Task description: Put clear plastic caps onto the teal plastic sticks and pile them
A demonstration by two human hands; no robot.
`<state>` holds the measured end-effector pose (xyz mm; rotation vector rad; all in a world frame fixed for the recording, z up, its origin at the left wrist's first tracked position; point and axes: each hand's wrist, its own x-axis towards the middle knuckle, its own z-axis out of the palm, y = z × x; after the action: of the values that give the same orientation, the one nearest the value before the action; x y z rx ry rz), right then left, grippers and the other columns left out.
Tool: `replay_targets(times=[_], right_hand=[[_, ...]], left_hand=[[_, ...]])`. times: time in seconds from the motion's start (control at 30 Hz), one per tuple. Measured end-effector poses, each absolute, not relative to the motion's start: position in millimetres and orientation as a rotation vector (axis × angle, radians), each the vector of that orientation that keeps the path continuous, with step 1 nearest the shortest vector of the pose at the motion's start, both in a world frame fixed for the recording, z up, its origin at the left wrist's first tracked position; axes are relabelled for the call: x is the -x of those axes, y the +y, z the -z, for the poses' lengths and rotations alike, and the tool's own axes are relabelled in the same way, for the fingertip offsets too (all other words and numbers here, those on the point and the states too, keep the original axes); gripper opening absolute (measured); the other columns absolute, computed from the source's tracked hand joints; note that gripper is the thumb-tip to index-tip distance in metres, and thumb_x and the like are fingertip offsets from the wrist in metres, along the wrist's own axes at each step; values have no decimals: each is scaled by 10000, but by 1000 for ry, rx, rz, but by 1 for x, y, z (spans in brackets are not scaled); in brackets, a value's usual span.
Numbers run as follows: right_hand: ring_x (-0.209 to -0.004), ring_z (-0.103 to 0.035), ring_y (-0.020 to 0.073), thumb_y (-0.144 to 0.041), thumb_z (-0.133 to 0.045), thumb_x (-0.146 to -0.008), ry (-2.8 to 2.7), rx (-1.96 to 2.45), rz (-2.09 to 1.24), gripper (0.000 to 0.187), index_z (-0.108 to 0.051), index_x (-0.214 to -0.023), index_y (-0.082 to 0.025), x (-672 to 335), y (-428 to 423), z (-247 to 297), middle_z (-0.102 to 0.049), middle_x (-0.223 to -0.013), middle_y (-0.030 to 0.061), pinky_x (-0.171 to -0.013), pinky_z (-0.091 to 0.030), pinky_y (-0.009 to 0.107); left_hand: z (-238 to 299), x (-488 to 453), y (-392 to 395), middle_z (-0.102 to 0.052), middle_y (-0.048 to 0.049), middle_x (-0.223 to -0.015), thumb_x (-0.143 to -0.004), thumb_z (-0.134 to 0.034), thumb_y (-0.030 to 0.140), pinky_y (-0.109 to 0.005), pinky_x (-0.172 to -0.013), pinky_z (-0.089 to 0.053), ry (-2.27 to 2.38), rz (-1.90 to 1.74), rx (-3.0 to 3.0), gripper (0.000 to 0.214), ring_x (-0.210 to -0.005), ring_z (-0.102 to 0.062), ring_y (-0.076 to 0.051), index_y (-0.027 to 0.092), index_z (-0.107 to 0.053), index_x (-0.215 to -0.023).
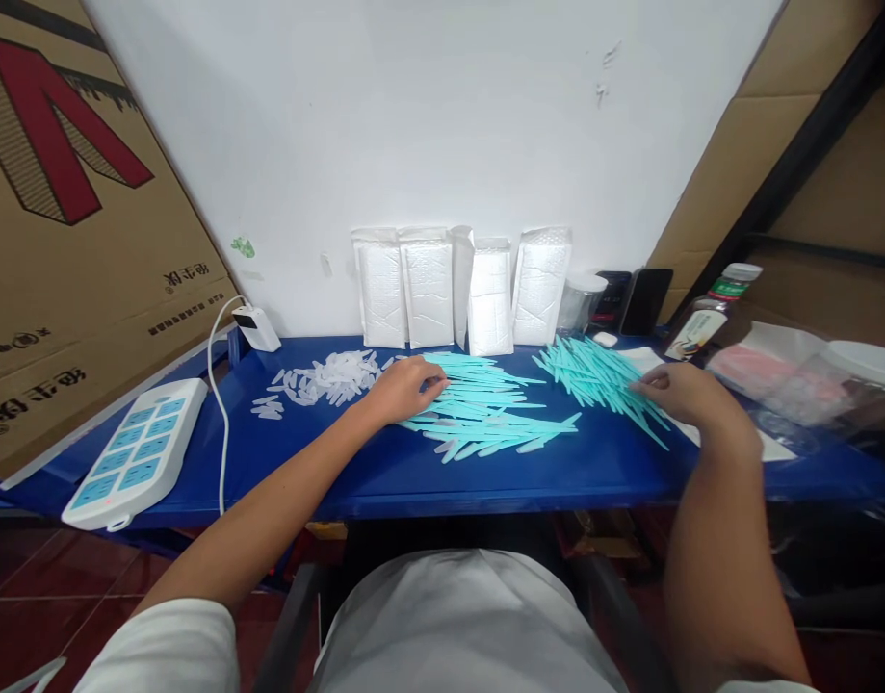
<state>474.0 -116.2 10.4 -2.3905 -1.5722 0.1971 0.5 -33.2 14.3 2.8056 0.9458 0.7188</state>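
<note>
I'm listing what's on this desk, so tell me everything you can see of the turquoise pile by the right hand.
The pile is a loose heap of thin turquoise sticks, smooth and plastic-looking, some tapering to narrow ends. They overlap in a tangle, many lying slantwise, with a few tips jutting out toward the near right. It lies on the blue table, in front of the jar. The right hand is at its right edge; whether it grips a stick is unclear.
</note>
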Motion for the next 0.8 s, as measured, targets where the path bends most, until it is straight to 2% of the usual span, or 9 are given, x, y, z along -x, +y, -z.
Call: replay_targets(times=[0.1,0.17,0.3,0.43,0.57,0.8], right_hand=[[-1000,-701,373,-498,-572,-942,-1533,2279,67,288,-672,-1005,-234,-469,-116,-5,-758,-1078,176,-859,-516,453],[-960,-690,337,-460,-560,-946,-1602,2140,146,296,-680,-1088,-230,-460,-115,-6,-736,-1059,157,-868,-510,428],[-806,-642,256,-389,-623,-894,-1904,1921,-39,332,-730,-1162,-223,-437,-109,-7,-678,-889,73,-772,-480,352],[-782,-619,236,-362,-673,-861,-1962,1991,-26,245,-762,-1026,-204,-425,-99,-3,-667,-850,68,-697,-429,320],[-767,-618,231,-355,-644,-880,-1982,2005,23,182,-739,-887,-201,-424,-89,-4,-694,-856,87,-660,-409,318],[-723,-617,204,-355,-627,-920,-1800,1784,197,151,-615,-923,-204,-422,-83,-37,-685,-816,69,-676,-430,316]], left_hand=[[-15,0,-33,-774,-91,-912,-1048,-531,360,-368,-753,-497,945,-719,-2817,295,-909,-693,-267,191,-769,-1003],[-14,1,-33,-774,-92,-915,-1047,-534,362,-368,-757,-501,942,-716,-2816,294,-905,-693,-265,191,-770,-1009],[-15,0,-34,-773,-93,-919,-1047,-540,360,-363,-751,-507,940,-700,-2808,292,-875,-691,-253,186,-773,-1019],[-15,0,-34,-773,-92,-916,-1051,-538,358,-358,-741,-499,946,-696,-2805,295,-886,-693,-256,183,-773,-1026],[-16,0,-35,-770,-92,-913,-1051,-541,357,-345,-738,-492,945,-695,-2804,295,-884,-691,-251,178,-774,-1021],[-18,-1,-36,-770,-87,-896,-1046,-557,341,-330,-734,-482,960,-678,-2792,279,-874,-688,-242,174,-779,-1021]])
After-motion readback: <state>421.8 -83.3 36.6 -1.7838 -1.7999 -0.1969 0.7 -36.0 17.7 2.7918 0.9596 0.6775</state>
